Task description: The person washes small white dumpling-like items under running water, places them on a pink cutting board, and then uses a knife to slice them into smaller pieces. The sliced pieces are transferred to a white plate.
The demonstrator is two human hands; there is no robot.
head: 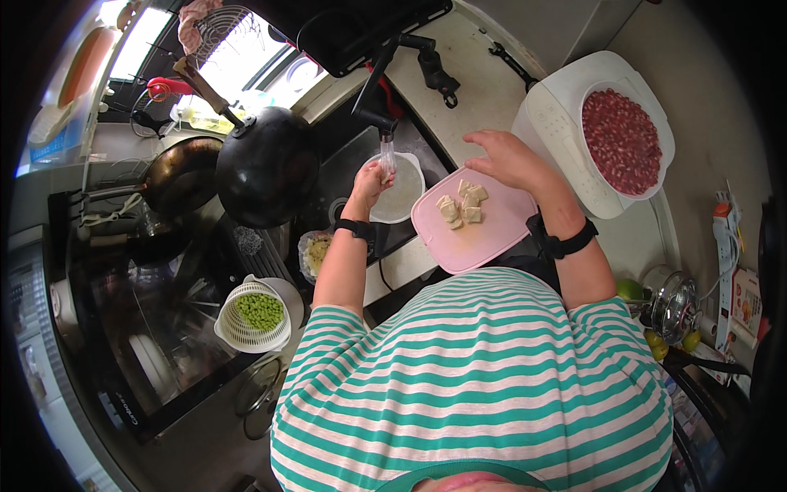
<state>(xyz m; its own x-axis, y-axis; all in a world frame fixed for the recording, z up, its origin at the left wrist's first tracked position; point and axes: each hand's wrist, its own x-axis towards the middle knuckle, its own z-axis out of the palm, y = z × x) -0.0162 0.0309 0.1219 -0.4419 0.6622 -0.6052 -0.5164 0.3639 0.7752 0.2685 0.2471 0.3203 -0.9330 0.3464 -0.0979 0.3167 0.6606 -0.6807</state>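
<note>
My left hand (371, 183) is under the stream from the black faucet (382, 123), its fingers curled. Whether it holds anything is hidden by the water and the fingers. Below it, a white basin (403, 190) with cloudy water stands in the dark sink (344, 154). My right hand (507, 158) hovers by the far right edge of a pink cutting board (442, 246), thumb and fingers apart, nothing in it. Several pale cut chunks of food (472, 200) lie on the board, which overhangs the counter's front edge close to my body.
At right, a white appliance (544, 123) carries a bowl of dark red beans or seeds (621, 141). Left of the sink are a black wok (264, 166), a bag of food scraps (315, 252) and a white strainer with green beans (258, 312). A wrench (513, 64) lies on the back counter.
</note>
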